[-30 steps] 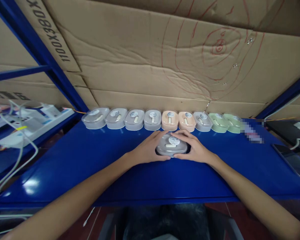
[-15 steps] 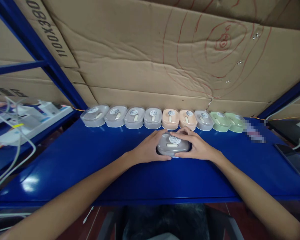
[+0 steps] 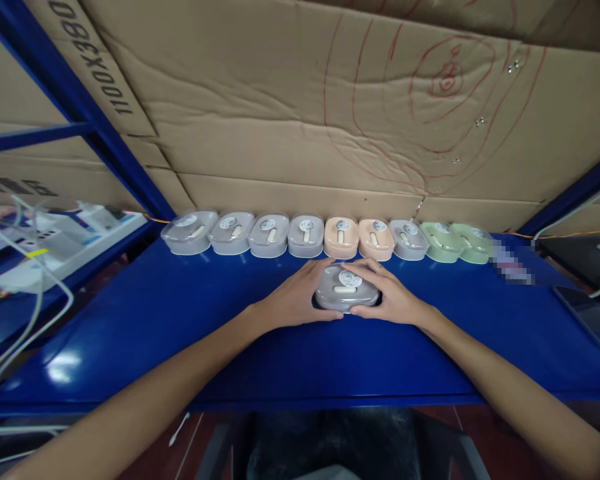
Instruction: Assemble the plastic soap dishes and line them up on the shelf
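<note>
While both hands, left hand [image 3: 293, 300] at nine o'clock and right hand [image 3: 387, 297] at three, clamp the grey box [image 3: 347, 291], its light, smooth, rigid plastic favours gripping the side walls.

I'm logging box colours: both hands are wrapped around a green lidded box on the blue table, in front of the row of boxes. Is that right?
Not quite. In the head view the box between the left hand and right hand is grey, not green. The green ones sit at the right end of the row. The rest holds: both hands grip it on the blue table.
</note>
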The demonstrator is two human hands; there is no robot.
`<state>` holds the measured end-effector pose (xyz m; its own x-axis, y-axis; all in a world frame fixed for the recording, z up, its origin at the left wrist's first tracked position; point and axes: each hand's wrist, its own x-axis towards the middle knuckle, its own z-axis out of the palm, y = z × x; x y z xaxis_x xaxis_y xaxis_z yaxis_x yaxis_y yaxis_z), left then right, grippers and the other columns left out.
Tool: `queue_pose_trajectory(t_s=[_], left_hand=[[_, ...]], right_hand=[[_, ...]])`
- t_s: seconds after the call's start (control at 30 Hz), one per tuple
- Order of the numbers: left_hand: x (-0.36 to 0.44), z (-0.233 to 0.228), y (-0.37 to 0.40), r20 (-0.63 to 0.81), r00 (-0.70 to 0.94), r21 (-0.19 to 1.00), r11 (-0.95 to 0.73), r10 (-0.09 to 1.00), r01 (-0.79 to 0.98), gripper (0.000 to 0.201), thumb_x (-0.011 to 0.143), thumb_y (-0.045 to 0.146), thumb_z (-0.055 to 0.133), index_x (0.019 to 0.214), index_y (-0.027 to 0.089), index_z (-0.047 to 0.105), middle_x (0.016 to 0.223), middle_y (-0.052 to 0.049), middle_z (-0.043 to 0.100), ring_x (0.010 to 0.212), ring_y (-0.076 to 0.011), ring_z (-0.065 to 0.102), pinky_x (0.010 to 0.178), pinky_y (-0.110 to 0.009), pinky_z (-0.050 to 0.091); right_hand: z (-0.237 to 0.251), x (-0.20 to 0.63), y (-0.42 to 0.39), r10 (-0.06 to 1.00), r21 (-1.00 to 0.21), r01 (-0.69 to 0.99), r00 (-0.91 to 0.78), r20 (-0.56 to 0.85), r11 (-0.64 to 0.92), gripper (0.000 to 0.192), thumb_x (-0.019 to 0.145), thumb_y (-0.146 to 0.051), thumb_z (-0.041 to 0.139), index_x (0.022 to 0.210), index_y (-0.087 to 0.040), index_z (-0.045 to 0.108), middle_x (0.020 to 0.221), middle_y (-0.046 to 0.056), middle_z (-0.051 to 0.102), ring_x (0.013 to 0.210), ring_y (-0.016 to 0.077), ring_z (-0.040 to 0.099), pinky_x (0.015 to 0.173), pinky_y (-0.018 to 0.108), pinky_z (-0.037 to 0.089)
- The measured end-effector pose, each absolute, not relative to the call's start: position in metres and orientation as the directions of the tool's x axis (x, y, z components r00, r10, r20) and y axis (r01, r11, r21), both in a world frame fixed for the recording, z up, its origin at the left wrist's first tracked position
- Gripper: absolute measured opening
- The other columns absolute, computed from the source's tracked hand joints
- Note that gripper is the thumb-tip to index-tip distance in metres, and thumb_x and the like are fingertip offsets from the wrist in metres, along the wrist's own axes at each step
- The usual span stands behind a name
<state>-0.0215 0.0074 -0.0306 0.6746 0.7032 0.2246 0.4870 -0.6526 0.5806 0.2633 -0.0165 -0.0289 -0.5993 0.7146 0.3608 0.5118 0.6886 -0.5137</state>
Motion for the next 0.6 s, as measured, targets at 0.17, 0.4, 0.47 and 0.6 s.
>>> queue_pose_trajectory(t_s=[0.17, 0.4, 0.47, 0.6], left_hand=[[-0.024, -0.02, 0.004, 0.329, 0.735, 0.493, -0.772, 0.593, 0.402, 0.108, 0.087, 0.053, 0.084, 0.171, 0.03, 0.02, 0.174, -0.017, 0.033, 0.161, -0.0386, 0.037, 0.129, -0.059, 0.041], [-0.023, -0.004, -0.005, 0.359, 0.819, 0.252, -0.892, 0.447, 0.376, 0.065, 0.097, 0.031, 0.074, 0.156, 0.027, 0.047, 0.171, -0.016, 0.041, 0.16, -0.0361, 0.038, 0.131, -0.059, 0.039], [-0.025, 0.003, -0.011, 0.33, 0.822, 0.241, -0.883, 0.465, 0.402, 0.069, 0.095, 0.028, 0.075, 0.158, 0.028, 0.046, 0.171, -0.015, 0.042, 0.159, -0.037, 0.041, 0.13, -0.06, 0.04], [-0.044, 0.015, -0.035, 0.25, 0.79, 0.217, -0.828, 0.56, 0.518, 0.078, 0.094, 0.026, 0.073, 0.165, 0.032, 0.041, 0.171, -0.013, 0.043, 0.156, -0.0389, 0.045, 0.126, -0.059, 0.046]], right_hand=[[-0.028, 0.263, -0.017, 0.723, -0.495, 0.537, -0.596, 0.351, 0.683, 0.098, 0.087, -0.057, 0.086, 0.169, -0.038, 0.036, 0.157, 0.012, 0.053, 0.147, 0.0384, 0.054, 0.122, 0.061, 0.048], [-0.035, 0.263, -0.016, 0.803, -0.564, 0.583, -0.514, 0.302, 0.585, 0.112, 0.078, -0.065, 0.091, 0.167, -0.035, 0.03, 0.169, 0.013, 0.047, 0.153, 0.0405, 0.05, 0.125, 0.065, 0.044], [-0.035, 0.264, -0.015, 0.801, -0.583, 0.565, -0.518, 0.299, 0.583, 0.116, 0.076, -0.066, 0.092, 0.169, -0.035, 0.028, 0.171, 0.014, 0.045, 0.155, 0.0411, 0.047, 0.126, 0.067, 0.041], [-0.035, 0.267, -0.013, 0.797, -0.623, 0.526, -0.528, 0.295, 0.579, 0.119, 0.073, -0.067, 0.093, 0.169, -0.034, 0.03, 0.169, 0.016, 0.048, 0.154, 0.0416, 0.05, 0.125, 0.068, 0.042]])
